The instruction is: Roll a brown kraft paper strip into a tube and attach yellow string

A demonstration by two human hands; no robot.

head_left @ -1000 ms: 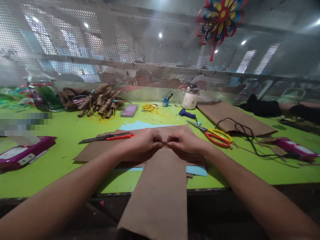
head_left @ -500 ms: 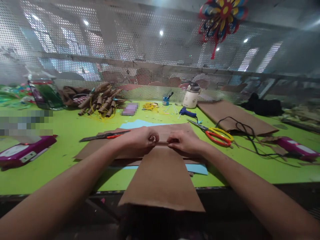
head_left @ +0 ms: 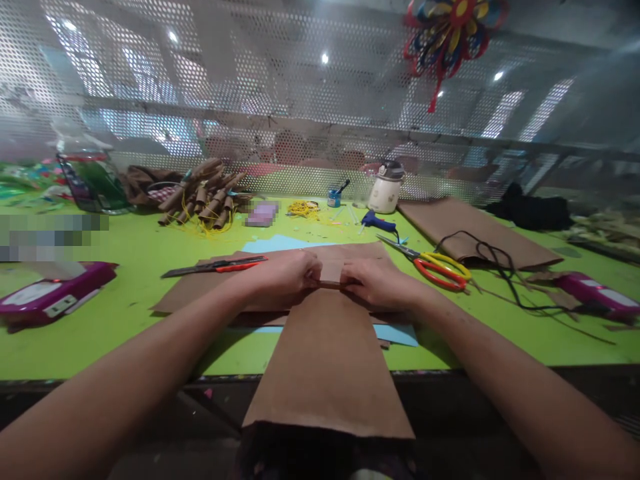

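Pinching in close, the left hand (head_left: pixel 300 270) and right hand (head_left: pixel 370 279) grip the far end of the brown paper strip (head_left: pixel 330 363), and there it is, a narrow fold (head_left: pixel 329 285) already turned up between them, the rest unrolled, running out past the near edge of the green counter (head_left: pixel 120 313); forearms angle inward, fingers curled, orange-and-yellow scissors (head_left: pixel 443 272) beyond the right hand

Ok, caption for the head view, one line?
Head view: left hand and right hand pinch the rolled edge of a brown paper strip above a green table.
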